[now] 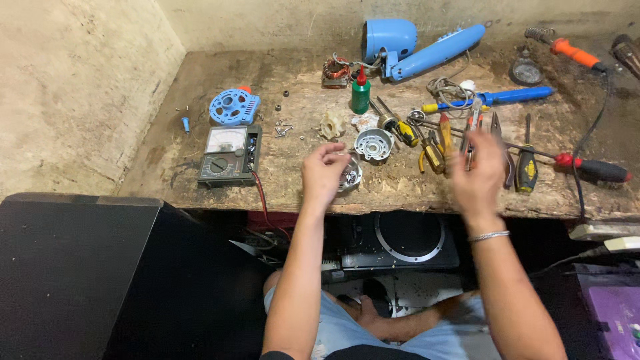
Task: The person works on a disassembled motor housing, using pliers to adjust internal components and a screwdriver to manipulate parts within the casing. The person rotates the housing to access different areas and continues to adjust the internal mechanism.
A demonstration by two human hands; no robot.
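Dish (351,177) of screws lies under left hand (324,175) fingertips.

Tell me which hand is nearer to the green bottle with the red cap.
Left. The left hand is below the green bottle, slightly to its left. The right hand, blurred, is farther away, off to the bottle's right over the pliers and screwdrivers.

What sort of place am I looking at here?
Probably a small repair workshop for electrical appliances: a worn wooden bench with an analog multimeter, screwdrivers and pliers, a soldering iron, and a taken-apart blue appliance.
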